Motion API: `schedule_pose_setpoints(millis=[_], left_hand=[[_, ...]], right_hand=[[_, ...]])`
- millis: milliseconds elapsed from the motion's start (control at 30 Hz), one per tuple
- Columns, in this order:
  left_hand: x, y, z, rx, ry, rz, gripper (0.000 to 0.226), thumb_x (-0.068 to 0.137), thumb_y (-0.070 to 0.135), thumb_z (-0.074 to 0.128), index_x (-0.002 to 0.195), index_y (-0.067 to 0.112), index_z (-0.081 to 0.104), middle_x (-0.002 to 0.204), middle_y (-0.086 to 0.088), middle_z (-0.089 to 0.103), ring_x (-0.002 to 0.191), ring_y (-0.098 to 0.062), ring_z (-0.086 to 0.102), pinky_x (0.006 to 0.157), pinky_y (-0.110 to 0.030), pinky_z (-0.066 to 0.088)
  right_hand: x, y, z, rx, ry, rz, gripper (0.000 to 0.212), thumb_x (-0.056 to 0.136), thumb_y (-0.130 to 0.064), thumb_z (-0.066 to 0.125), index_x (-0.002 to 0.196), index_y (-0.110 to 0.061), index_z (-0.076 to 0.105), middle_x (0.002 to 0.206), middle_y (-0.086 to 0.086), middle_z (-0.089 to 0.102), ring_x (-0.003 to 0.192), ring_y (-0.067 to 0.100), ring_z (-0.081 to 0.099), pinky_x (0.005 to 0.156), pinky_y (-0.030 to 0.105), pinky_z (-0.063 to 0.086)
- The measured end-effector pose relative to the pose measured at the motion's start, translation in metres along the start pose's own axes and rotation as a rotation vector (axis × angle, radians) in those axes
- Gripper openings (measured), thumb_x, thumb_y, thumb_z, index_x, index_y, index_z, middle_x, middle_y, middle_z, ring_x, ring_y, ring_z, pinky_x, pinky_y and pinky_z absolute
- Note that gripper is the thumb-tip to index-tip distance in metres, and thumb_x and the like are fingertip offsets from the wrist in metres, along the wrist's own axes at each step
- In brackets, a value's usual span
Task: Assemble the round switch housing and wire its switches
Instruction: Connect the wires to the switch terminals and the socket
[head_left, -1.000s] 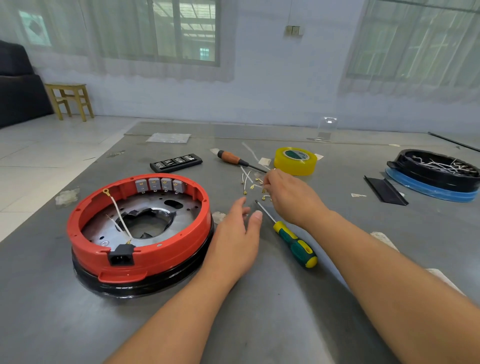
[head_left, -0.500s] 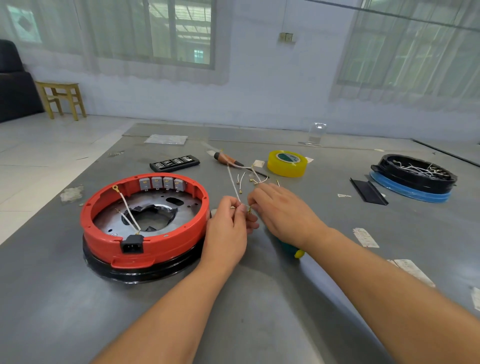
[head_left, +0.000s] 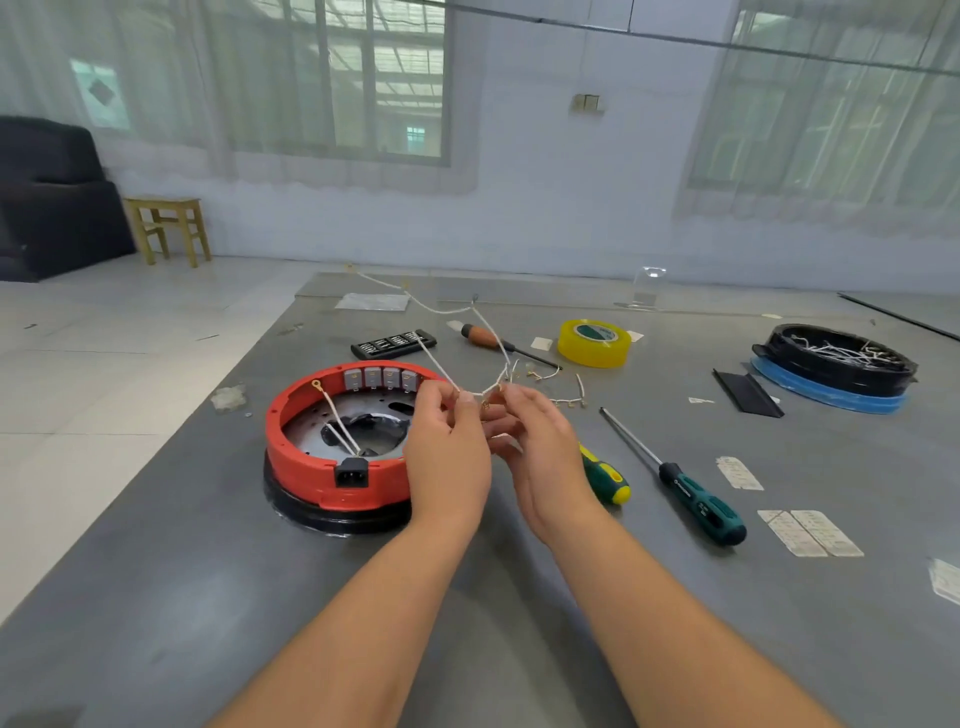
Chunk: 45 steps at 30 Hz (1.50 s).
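Only the person's two forearms and hands are on show. Both arms are bare from the elbow end down to the wrist, with no sleeve edge anywhere along them. The left hand (head_left: 448, 457) carries no ring, watch or glove, and the right hand (head_left: 545, 457) is just as plain. The fingers (head_left: 511, 413) are uncovered, with short, unpainted nails. No markings, bands or plasters show on either arm.

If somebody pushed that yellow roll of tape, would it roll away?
Probably not: the yellow tape roll lies flat on the grey table, so a push would likely slide it. It looks light. Stood on edge, its round shape would probably roll.
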<state>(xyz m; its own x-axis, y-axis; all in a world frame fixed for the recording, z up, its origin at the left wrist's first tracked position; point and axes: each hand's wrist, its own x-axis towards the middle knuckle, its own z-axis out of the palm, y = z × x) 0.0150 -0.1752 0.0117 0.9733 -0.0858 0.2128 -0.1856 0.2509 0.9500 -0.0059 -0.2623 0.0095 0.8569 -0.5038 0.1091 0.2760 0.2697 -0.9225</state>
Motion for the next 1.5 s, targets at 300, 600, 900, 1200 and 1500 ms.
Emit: schedule_pose_setpoints(millis=[300, 600, 900, 1200, 1500], left_hand=[[0.002, 0.017, -0.066, 0.3, -0.094, 0.068, 0.011, 0.105, 0.018, 0.058, 0.111, 0.027, 0.061, 0.092, 0.009, 0.077, 0.069, -0.011, 0.076, 0.064, -0.028, 0.062], [0.024, 0.03, -0.123, 1.148, 0.11, 0.659, 0.048, 0.101, 0.021, 0.065, 0.148, 0.017, 0.057, 0.16, -0.003, 0.049, 0.153, -0.028, 0.034, 0.119, -0.054, 0.026], [0.033, 0.01, -0.127, 1.172, 0.006, 0.532, 0.029, 0.1, 0.029, 0.066, 0.129, 0.026, 0.071, 0.114, 0.003, 0.073, 0.119, -0.023, 0.062, 0.104, -0.041, 0.031], [0.038, 0.007, -0.134, 1.098, 0.105, 0.729, 0.017, 0.098, 0.009, 0.071, 0.112, 0.018, 0.076, 0.097, -0.002, 0.072, 0.097, -0.032, 0.064, 0.085, -0.044, 0.037], [0.04, 0.013, -0.138, 1.048, 0.094, 0.653, 0.019, 0.103, 0.013, 0.064, 0.115, 0.015, 0.078, 0.099, -0.004, 0.077, 0.092, -0.031, 0.071, 0.085, -0.05, 0.047]], right_hand=[[0.005, 0.018, 0.033, 0.073, 0.011, -0.013, 0.018, 0.104, -0.012, 0.054, 0.089, -0.013, 0.063, 0.083, 0.008, 0.074, 0.066, 0.02, 0.061, 0.062, 0.03, 0.049], [0.018, 0.028, 0.011, -0.098, -0.105, -0.075, 0.018, 0.103, -0.01, 0.056, 0.089, -0.01, 0.067, 0.066, 0.005, 0.062, 0.058, 0.013, 0.054, 0.057, 0.025, 0.04], [0.014, 0.025, 0.008, 0.011, -0.19, 0.009, 0.018, 0.103, -0.011, 0.056, 0.093, -0.008, 0.07, 0.068, 0.007, 0.058, 0.06, 0.015, 0.048, 0.059, 0.024, 0.04], [0.016, 0.021, 0.005, 0.076, -0.066, 0.024, 0.015, 0.101, -0.006, 0.059, 0.111, -0.005, 0.069, 0.065, 0.005, 0.062, 0.058, 0.011, 0.054, 0.056, 0.021, 0.045], [0.021, 0.016, -0.005, 0.048, 0.012, 0.043, 0.027, 0.097, 0.001, 0.054, 0.113, -0.005, 0.075, 0.065, 0.003, 0.055, 0.06, 0.012, 0.048, 0.06, 0.024, 0.041]])
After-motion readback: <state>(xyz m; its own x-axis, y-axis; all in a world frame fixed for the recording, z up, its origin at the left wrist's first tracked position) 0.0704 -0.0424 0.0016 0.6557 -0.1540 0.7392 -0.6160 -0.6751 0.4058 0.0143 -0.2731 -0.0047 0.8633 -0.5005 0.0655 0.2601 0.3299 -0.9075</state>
